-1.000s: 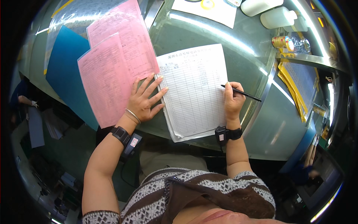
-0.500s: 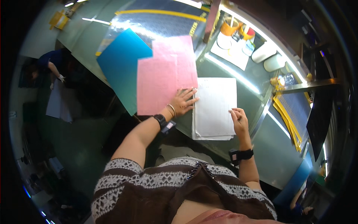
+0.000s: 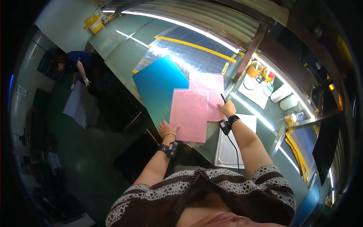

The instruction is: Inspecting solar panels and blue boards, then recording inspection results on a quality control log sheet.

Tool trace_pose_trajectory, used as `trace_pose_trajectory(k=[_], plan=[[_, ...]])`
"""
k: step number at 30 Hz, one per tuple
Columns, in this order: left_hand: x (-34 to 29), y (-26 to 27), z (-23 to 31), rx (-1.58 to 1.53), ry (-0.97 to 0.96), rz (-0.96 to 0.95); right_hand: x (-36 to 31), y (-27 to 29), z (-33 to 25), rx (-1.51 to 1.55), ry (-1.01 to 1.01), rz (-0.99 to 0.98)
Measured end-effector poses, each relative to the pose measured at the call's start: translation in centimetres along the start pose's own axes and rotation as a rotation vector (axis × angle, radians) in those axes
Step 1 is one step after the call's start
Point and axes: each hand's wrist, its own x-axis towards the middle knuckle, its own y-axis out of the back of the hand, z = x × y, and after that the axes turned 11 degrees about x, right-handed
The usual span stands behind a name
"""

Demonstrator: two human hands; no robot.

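Note:
Two pink printed sheets overlap on the bench. The nearer pink sheet [image 3: 189, 121] covers part of the farther pink sheet [image 3: 208, 81]. My left hand [image 3: 166, 129] rests at the nearer sheet's left edge, thumb lying on the paper and fingers stretched out beside it. In my right hand [image 3: 227, 109] is a black pen [image 3: 223, 97], held over the right edge of the farther sheet. A stack of white ruled paper [image 3: 227, 151] lies under my right forearm, which hides part of it. Beneath the pink sheets at the left is a blue-teal board [image 3: 160, 81].
Clear film with yellow edging [image 3: 193, 47] covers the far bench. Orange tape rolls [image 3: 255, 69] and white bottles [image 3: 280, 93] stand at the back right. Yellow-edged panels [image 3: 298, 157] lie farther right. At the left, a person in gloves [image 3: 81, 72] bends over pale sheets [image 3: 77, 104].
My right hand has left the white paper's edge and now holds a pen by the pink sheets. The nearer pink sheet has slid toward me; my left hand has moved to its left edge.

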Motion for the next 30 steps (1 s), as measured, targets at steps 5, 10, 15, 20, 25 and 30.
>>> trace_pose_trajectory(k=[5,10,15,20,25,30], plan=[[2.4,0.1,-0.6,-0.374,0.007,-0.389,1.2,-1.8,-1.2,0.111,0.124,0.01],[2.7,-2.0,-3.8,-0.573,-0.265,-0.217,-3.9,0.9,-0.3,0.366,0.239,-0.142],[3.0,-4.7,-3.6,-1.184,-0.169,-0.772,-10.0,1.7,4.1,0.84,0.0,-0.388],[2.0,0.1,3.1,-0.775,-0.399,-0.661,-13.6,2.1,2.7,1.03,-0.027,-0.338],[1.7,1.1,4.6,-1.345,-0.162,-1.205,-14.8,3.2,3.8,1.016,0.024,-0.281],[0.4,0.4,5.0,-1.243,-0.402,-1.15,-18.0,5.1,5.1,1.141,-0.304,-0.175]])
